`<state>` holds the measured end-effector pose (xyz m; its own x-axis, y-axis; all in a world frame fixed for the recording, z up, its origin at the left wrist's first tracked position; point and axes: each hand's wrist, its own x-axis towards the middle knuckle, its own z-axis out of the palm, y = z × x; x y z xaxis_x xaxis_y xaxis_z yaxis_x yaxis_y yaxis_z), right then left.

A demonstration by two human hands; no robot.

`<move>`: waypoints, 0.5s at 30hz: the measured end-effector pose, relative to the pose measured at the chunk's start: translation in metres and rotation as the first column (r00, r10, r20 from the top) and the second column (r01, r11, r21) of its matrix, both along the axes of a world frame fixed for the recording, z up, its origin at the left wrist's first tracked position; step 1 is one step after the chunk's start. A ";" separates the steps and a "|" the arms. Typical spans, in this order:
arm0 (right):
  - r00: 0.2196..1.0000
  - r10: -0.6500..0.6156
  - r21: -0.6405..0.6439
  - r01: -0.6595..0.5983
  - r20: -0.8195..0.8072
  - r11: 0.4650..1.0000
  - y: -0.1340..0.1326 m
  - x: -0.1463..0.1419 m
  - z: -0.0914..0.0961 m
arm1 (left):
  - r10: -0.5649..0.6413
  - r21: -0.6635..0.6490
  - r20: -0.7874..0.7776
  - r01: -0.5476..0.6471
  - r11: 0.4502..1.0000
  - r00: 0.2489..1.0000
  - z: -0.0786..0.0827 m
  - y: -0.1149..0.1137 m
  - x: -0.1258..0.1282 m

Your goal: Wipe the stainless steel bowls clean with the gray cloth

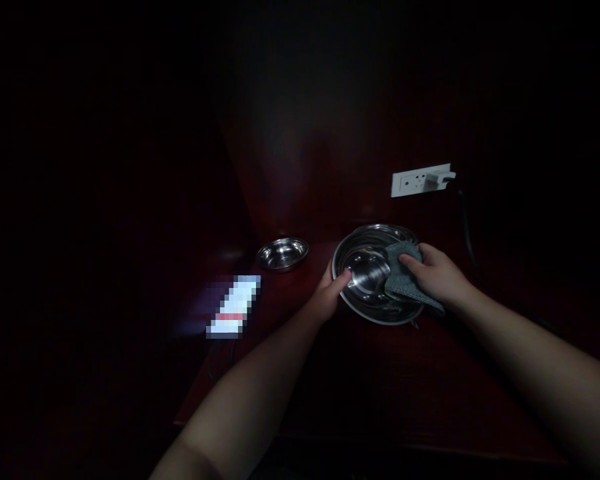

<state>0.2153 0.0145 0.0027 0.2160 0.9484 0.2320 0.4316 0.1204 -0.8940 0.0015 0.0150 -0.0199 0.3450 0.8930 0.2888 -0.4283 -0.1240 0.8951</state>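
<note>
Both arms (265,377) stretched out, left hand (326,297) pinching the rim of a shiny metal bowl (367,272), right hand (439,273) clamping a gray cloth (404,273) over its edge. Bowl's kinda tilted, held over the table (380,387).

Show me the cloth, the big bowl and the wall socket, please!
Cloth (403,281): head view, on the middle of its fabric.
Big bowl (369,273): head view, on its shiny inside bottom.
Wall socket (413,183): head view, on its white front plate.
</note>
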 end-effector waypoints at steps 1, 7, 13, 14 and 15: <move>1.000 0.003 -0.015 -0.004 -0.031 1.000 0.000 0.000 -0.001 | -0.011 0.015 -0.012 0.011 1.000 1.000 0.000 -0.002 0.000; 0.999 -0.005 0.007 0.005 -0.038 1.000 0.001 0.001 -0.004 | -0.005 0.061 -0.014 0.006 0.998 1.000 0.002 -0.005 0.002; 0.995 -0.039 0.040 0.036 0.089 0.999 0.002 0.001 -0.006 | 0.000 -0.035 0.012 0.001 0.999 1.000 0.001 0.000 0.004; 0.995 -0.035 0.038 0.031 0.095 0.999 0.003 0.001 -0.006 | 0.000 -0.036 0.015 0.000 0.999 1.000 0.001 0.000 0.004; 0.994 -0.032 0.040 0.028 0.105 0.999 0.003 0.001 -0.007 | -0.002 -0.036 0.015 0.003 0.999 1.000 0.001 0.000 0.004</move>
<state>0.2164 0.0176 -0.0039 0.2163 0.9319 0.2912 0.5275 0.1395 -0.8380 0.0052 0.0150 -0.0193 0.3434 0.9020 0.2616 -0.4418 -0.0907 0.8925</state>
